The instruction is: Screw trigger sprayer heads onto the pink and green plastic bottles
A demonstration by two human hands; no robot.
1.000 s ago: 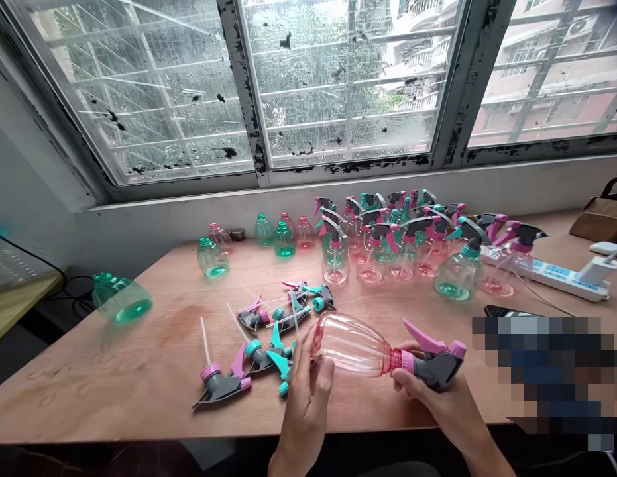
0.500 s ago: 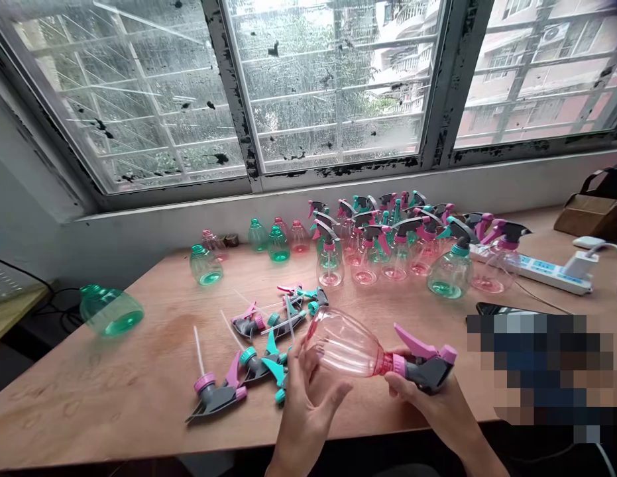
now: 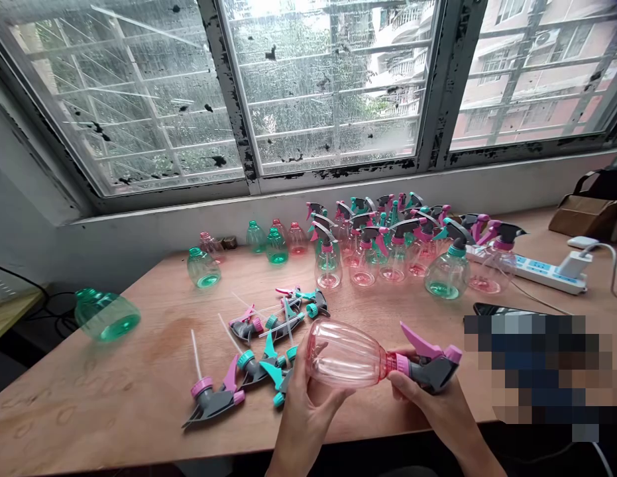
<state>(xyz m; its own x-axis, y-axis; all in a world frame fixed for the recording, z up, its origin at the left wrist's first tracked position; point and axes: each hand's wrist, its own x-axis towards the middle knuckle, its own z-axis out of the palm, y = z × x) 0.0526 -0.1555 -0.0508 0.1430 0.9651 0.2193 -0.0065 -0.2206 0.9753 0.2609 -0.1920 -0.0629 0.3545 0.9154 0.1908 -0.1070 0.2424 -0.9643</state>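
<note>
1. Pale brown wooden table (image 3: 144, 397) – finished-looking see-through pink and green spray bottles (image 3: 364, 268) massed at the far side, right of centre; headless see-through bottles (image 3: 203, 270) far left; loose grey, pink and teal trigger heads (image 3: 211, 401) just left of the hands.
2. Clear pink ribbed plastic bottle (image 3: 345, 354): above the near edge of the table, between the hands, on its side, base left, neck right.
3. Step in hand, my read: joining bottle and head by the screw neck. Next move calls for a twist of one against the other, kept in line; how tight it already is, can't tell.
4. Left hand (image 3: 305, 414): cupped at the base, fingers round the far side, thumb spread wide by the underside; grip firmness unclear.
5. Right hand (image 3: 435, 404): under the grey and pink plastic trigger head (image 3: 433, 372), thumb and fingers closed in narrow – holding it at the pink ribbed collar (image 3: 402, 364), trigger pointing up.
</note>
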